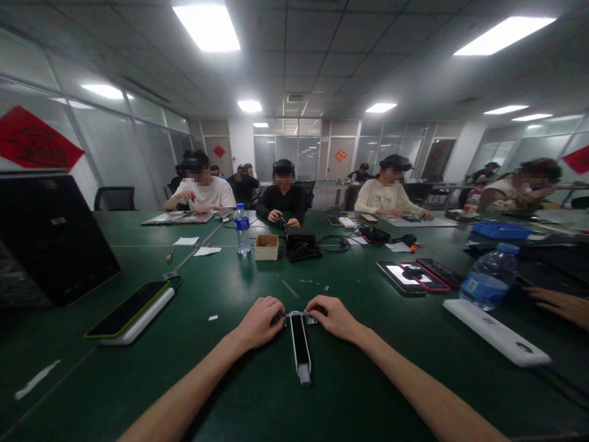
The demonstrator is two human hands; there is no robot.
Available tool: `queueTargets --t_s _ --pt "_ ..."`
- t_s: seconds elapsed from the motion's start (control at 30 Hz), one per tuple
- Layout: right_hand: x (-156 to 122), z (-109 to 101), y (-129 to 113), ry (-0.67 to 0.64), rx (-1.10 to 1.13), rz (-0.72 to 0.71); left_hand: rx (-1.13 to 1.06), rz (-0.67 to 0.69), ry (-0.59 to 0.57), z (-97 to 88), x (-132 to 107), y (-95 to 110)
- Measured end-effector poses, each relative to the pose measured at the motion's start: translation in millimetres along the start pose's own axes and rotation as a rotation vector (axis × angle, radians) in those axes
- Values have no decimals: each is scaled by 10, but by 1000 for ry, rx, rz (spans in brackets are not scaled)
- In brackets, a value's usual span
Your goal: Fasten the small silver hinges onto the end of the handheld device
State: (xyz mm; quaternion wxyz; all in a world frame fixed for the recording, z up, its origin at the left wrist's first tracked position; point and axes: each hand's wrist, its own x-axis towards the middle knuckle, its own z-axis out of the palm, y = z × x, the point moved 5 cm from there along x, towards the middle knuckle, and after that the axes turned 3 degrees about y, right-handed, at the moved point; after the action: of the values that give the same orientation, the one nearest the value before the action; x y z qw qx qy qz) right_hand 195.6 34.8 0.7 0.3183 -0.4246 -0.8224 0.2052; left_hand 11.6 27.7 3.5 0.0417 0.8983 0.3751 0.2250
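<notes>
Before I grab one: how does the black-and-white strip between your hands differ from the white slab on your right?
The strip is narrower than the slab and black-centred; the slab is nearly all white. The left hand and right hand touch the strip, not the slab. Both lie on the green table.

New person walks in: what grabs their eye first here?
The left hand and right hand meet at the top of a narrow black-and-silver device in the foreground, on a green table. Across the table sit other workers, and a red banner hangs on the glass wall at left.
</notes>
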Motion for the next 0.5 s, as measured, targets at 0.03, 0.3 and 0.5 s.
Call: queueTargets --t_s 0.03,0.3,0.5 --pt "1 -1 5 3 0 -2 -3 5 5 8 -1 -9" --pt "-11 -33 46 -26 11 -10 15 1 -16 -27 21 22" --pt "-3 -51 49 -13 45 1 -24 7 -21 -16 38 -1"
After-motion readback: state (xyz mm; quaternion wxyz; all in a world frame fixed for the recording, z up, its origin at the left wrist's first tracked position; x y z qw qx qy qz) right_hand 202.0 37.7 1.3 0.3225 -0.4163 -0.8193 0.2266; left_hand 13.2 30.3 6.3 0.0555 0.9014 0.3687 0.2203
